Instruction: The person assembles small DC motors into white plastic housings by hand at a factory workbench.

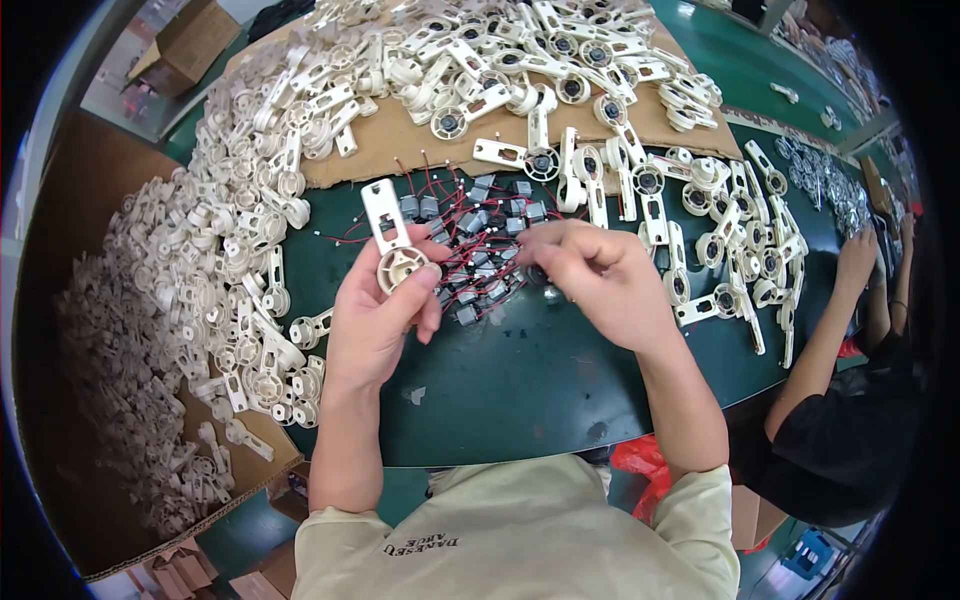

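Observation:
In my left hand (375, 310) is a cream plastic housing (403, 268) with a round, spoked cup and a flat, slotted arm. My thumb presses on the cup's rim, and the arm points away from me. My right hand (597, 275) is closed over the right edge of a heap of small grey motors (478, 222) with thin red and black wires. Its curled fingers hide most of what they grip; a dark bit (537, 274) shows below the fingertips, too small to name.
Loose cream housings (190, 300) fill a large cardboard box on the left. More, several with dark round centres (563, 44), cover a cardboard sheet (400, 140) at the back. Housings with dark centres (735, 235) lie right on the green table (500, 400). Beyond them is a co-worker's arm (825, 320).

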Demonstrator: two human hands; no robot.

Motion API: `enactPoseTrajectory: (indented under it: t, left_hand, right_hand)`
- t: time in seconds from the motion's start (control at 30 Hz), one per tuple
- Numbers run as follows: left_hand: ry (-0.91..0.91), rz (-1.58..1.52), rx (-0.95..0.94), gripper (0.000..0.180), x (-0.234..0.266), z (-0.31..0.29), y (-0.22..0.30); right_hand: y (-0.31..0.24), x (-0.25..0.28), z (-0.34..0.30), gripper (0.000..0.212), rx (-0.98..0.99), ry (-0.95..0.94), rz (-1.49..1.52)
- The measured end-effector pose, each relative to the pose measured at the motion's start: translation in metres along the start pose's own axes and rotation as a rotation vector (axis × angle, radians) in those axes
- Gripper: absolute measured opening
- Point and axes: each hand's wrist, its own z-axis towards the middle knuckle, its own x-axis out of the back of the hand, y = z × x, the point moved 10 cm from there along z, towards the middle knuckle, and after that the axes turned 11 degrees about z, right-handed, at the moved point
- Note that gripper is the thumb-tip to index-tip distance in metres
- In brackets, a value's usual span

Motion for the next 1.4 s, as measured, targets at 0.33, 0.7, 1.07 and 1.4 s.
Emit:
enactPoseTrajectory:
  t: [0.33, 0.7, 1.07, 1.4]
  left_hand:
    - [-0.221, -0.29, 0.015, 0.047, -0.025, 0.001, -0.006]
    - [-0.187, -0.213, -0.034, 0.038, -0.037, 0.0, -0.015]
    - [-0.164, -0.186, -0.088, 0.04, -0.041, -0.004, -0.012]
    - [-0.141, -0.147, -0.146, 0.038, -0.041, -0.004, -0.013]
  right_hand:
    - [0.012, -0.019, -0.008, 0.014, -0.166, 0.141, 0.258]
    - [0.007, -0.012, -0.017, 0.01, -0.015, 0.327, -0.006]
    - [-0.022, -0.022, -0.014, 0.01, 0.179, 0.257, -0.266]
    - [-0.028, -0.021, -0.019, 0.02, 0.256, 0.286, -0.377]
